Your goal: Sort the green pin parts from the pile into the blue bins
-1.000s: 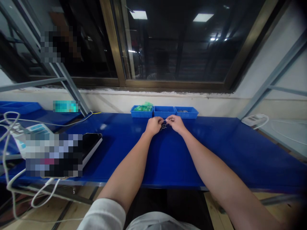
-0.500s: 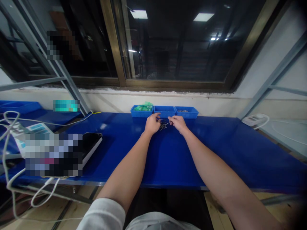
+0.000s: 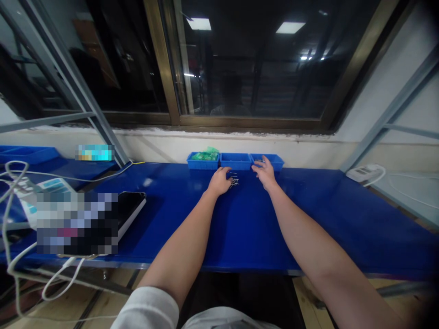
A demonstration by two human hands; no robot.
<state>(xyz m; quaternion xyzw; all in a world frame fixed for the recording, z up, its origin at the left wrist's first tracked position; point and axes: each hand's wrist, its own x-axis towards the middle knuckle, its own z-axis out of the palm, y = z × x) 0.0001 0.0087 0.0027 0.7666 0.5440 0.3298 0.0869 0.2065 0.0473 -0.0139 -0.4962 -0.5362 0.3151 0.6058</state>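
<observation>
Several thin, silvery metal pieces (image 3: 235, 182), like pins or long screws, lie in a small loose pile on the blue tabletop. My left hand (image 3: 219, 182) rests right beside the pile on its left, index finger and thumb apart, with nothing visible between them. In front of the right blue bin (image 3: 277, 162) is my right hand (image 3: 265, 175), its fingers spread and its fingertips over the front rim. Small metal pieces lie in that bin, partly hidden by my fingers. No piece shows in my right hand.
A middle blue bin (image 3: 235, 165) and a left bin (image 3: 192, 165) holding green packets (image 3: 206, 155) stand in the same row. At left are a dark-topped device (image 3: 132, 201) and white cables (image 3: 7, 219). A power strip (image 3: 363, 172) lies far right.
My right hand has moved from the pile rightward to the right bin, its pinch opened and the metal piece no longer in it. My left hand has barely moved.
</observation>
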